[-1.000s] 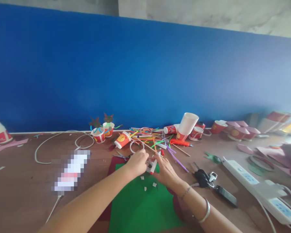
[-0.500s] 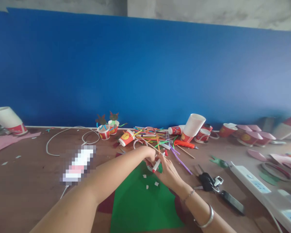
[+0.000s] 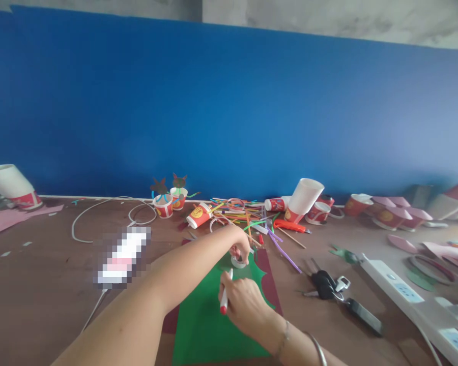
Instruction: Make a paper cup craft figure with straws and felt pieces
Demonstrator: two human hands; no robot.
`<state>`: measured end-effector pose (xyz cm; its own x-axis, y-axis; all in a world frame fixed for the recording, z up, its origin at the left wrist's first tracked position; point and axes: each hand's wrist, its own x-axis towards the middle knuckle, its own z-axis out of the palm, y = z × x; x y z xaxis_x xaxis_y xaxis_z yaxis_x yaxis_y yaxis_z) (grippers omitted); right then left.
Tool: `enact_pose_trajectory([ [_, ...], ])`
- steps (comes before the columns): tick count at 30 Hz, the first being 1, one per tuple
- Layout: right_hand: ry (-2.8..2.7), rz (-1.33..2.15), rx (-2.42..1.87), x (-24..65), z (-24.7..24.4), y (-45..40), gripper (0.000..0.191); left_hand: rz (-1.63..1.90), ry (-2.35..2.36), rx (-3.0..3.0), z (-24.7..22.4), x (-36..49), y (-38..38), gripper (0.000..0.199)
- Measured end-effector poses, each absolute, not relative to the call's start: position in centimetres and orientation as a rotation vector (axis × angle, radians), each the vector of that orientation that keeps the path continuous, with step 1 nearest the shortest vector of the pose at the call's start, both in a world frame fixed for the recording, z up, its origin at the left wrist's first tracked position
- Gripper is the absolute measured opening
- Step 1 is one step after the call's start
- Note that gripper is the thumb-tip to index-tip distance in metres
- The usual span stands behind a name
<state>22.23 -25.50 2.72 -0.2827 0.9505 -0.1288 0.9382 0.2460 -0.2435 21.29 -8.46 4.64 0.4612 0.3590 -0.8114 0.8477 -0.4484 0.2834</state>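
Observation:
My right hand [image 3: 248, 305] is closed around a white marker [image 3: 224, 299] with a red end, above a green paper sheet [image 3: 209, 325]. The marker's red end points down toward me. Just beyond it, my left hand [image 3: 241, 249] has its fingers bent down over a white ring-shaped thing [image 3: 238, 263] at the sheet's far part. My fingers and wrist hide much of that ring. Dark red paper [image 3: 272, 284] with a scalloped green edge over it shows from beneath the sheet. A small red piece [image 3: 261, 239] lies beyond my hands.
Pipe cleaners and sticks [image 3: 236, 208] lie heaped along the wall. Around them are a tipped paper cup [image 3: 199, 216], a tall white cup [image 3: 304, 198] and an orange cutter [image 3: 290, 225]. Keys [image 3: 324, 284] and a power strip [image 3: 395, 284] lie right; a phone [image 3: 124, 256] lies left.
My right hand has drawn back toward me and left, away from my left hand, with the marker. The white paper scraps on the green sheet no longer show.

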Motion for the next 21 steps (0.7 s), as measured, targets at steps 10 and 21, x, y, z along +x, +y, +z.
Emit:
enact_pose_trajectory([
  [10, -2.258, 0.32, -2.091, 19.9, 2.0, -21.9, 0.023, -0.914, 1.027, 1.966, 4.0, 21.4, -7.9, 0.024],
  [21, -2.177, 0.286, -2.097, 19.7, 0.6, -21.4, 0.026, -0.915, 1.012, 1.983, 4.9, 21.0, -8.3, 0.024],
])
